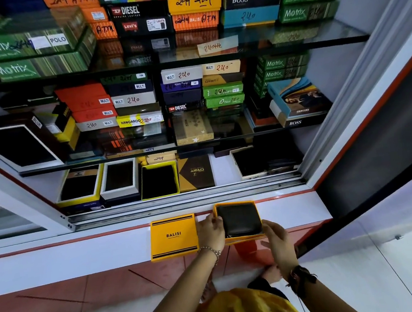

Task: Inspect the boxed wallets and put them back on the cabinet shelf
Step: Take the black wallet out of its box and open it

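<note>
Both hands, left hand point(211, 230) and right hand point(278, 242), grip the open box point(240, 221); its lid point(173, 237) is off, shelf point(221, 165) waits.

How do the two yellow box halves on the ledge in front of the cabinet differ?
The lid lies closed side up, showing BALISI print and black stripes; the box base is open, holding a dark wallet. The lid lies untouched; the left hand and right hand grip the base. Both are yellow-orange, similarly sized.
</note>
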`<state>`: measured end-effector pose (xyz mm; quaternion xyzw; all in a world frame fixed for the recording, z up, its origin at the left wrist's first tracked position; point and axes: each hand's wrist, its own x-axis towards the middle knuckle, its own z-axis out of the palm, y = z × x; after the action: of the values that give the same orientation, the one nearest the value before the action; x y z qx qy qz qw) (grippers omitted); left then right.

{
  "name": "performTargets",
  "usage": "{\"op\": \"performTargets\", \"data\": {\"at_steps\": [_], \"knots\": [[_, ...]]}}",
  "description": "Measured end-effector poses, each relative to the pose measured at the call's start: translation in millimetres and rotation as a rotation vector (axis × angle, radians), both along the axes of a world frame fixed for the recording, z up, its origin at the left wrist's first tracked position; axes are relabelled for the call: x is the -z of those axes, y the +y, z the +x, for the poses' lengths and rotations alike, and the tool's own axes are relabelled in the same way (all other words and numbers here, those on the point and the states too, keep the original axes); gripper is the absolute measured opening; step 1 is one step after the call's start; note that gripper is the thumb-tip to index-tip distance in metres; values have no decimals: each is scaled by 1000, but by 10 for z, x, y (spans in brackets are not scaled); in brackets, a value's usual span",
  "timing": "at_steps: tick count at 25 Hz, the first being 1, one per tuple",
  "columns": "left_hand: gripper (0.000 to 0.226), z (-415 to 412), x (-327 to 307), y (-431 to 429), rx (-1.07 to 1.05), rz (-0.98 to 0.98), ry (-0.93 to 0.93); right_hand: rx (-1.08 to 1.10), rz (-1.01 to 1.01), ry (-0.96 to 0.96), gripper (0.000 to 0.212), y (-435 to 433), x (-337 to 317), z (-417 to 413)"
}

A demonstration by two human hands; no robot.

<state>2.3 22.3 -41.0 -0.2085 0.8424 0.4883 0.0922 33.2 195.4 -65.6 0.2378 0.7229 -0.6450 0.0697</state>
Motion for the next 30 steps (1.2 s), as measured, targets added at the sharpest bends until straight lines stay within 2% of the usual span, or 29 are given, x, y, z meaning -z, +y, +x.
{"op": "performTargets", "data": {"at_steps": [3,7,12,14,17,20,23,26,30], "knots": [[43,20,31,38,153,-174,-85,-200,384,62,38,49,-12,-31],[62,38,-5,1,161,-142,-48,-353,613,141,54,188,-33,-134],[66,-1,-9,-105,202,-159,-68,-547,1069,330,47,260,-64,-254],[66,-24,-11,-134,245,-151,-80,-582,1177,431,41,289,-78,-272],[67,-52,15,-139,330,-156,-127,-561,1167,527,29,283,-138,-290],[66,-47,13,-132,342,-178,-144,-549,979,497,29,222,-239,-322],[51,-77,-19,-187,272,-145,-75,-553,801,502,29,209,-303,-387],[31,-110,-112,-282,210,50,9,-560,802,578,22,214,-386,-465],[22,-68,-295,-386,164,244,10,-563,787,602,18,226,-489,-484]]}}
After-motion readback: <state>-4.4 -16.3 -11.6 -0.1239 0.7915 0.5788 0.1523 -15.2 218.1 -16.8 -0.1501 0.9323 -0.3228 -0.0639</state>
